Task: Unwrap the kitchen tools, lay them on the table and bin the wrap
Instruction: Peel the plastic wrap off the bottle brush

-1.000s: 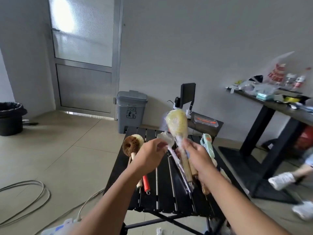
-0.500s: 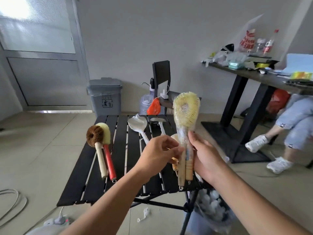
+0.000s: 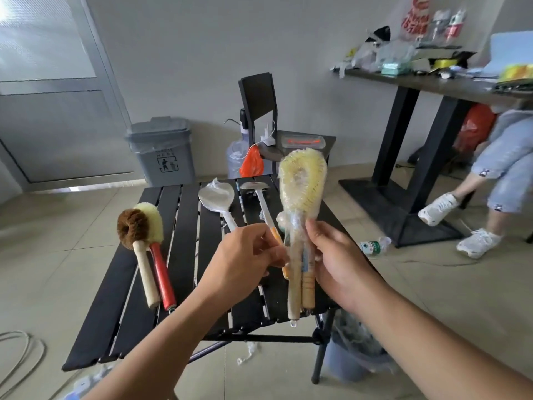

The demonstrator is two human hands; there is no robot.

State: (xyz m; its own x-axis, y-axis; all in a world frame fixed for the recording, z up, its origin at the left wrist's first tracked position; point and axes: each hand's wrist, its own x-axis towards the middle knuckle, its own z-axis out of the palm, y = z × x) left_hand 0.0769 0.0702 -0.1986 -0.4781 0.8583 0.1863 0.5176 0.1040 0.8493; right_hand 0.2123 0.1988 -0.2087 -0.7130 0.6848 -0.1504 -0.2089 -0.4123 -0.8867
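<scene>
My right hand (image 3: pixel 337 255) grips a bundle of yellow-bristled brushes (image 3: pixel 302 186) with wooden handles, still covered in clear wrap, held upright over the black slatted table (image 3: pixel 184 255). My left hand (image 3: pixel 245 261) pinches the wrap at the handles' left side. On the table lie a brown brush (image 3: pixel 132 226) and a yellow sponge brush with a red handle (image 3: pixel 160 267), unwrapped, at the left. A wrapped white spatula (image 3: pixel 216 197) and a wrapped ladle-like tool (image 3: pixel 259 194) lie farther back.
A bin lined with a clear bag (image 3: pixel 354 353) stands under the table's right corner. A grey lidded bin (image 3: pixel 161 151) sits by the wall. A seated person's legs (image 3: pixel 496 180) are at the right, by a cluttered dark desk (image 3: pixel 432 85). Cables (image 3: pixel 20 353) lie at the left.
The view has swung right and down. The wrapped brush bundle stays in my right hand; my left hand has shifted lower, from the wrap near the head to the handles.
</scene>
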